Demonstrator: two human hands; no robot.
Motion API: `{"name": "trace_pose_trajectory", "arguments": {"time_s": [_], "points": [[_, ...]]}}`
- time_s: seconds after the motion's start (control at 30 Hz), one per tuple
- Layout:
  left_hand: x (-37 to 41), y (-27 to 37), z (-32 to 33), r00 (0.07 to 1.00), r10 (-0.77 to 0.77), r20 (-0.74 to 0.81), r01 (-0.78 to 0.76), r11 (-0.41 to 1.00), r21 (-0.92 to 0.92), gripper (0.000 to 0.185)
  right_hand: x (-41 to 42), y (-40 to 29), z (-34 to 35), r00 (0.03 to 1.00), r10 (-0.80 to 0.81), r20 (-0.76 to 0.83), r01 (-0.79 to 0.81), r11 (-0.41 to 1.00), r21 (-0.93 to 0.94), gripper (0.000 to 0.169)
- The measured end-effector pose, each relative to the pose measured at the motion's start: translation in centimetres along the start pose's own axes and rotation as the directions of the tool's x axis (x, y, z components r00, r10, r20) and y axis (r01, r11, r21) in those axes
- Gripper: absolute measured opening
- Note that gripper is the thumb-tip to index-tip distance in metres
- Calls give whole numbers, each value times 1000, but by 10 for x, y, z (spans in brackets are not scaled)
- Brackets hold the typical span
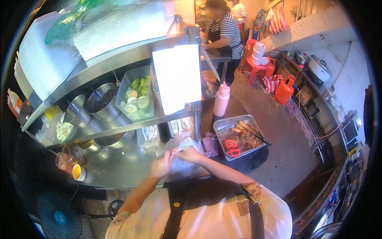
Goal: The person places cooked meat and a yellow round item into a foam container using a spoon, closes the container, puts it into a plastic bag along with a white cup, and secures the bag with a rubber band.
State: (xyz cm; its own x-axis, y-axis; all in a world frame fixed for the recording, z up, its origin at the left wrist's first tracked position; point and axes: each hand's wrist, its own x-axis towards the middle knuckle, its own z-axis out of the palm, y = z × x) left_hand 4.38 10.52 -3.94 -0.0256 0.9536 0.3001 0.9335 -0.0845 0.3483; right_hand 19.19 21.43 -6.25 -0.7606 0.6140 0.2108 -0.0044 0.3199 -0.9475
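My left hand [162, 163] and my right hand [188, 153] meet above the front of the steel counter [128, 167]. Between them they pinch the top of a clear plastic bag [182, 168], whose body hangs below my fingers; what it contains I cannot make out. Just right of my right hand lies a mauve cloth [210, 145]. Past it stands a steel tray [222, 125] of cooked food, with red-handled scissors [232, 148] and dark tongs [258, 136] resting in it.
On the shelf are a plastic tub of sliced vegetables [135, 98] and steel pots [103, 101]. A pink bottle [222, 100] rises behind the tray. A small cup [78, 172] sits at the counter's left front. Another person [223, 35] works further back, near an orange gas cylinder [285, 91].
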Motion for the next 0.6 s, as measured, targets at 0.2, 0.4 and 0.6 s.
{"name": "trace_pose_trajectory", "arguments": {"time_s": [0.2,0.4,0.6], "points": [[-19,-1,33,926,-317,203,330,425,-843,15,-11,-7,23,961,50,-273,-108,974,-201,20],[4,-5,5,855,-189,484,519,350,-780,19,-17,-11,7,947,-139,-289,36,942,-333,15],[21,6,9,984,-176,36,161,778,-607,13,-11,-15,-10,983,-97,-158,61,973,-223,11]]}}
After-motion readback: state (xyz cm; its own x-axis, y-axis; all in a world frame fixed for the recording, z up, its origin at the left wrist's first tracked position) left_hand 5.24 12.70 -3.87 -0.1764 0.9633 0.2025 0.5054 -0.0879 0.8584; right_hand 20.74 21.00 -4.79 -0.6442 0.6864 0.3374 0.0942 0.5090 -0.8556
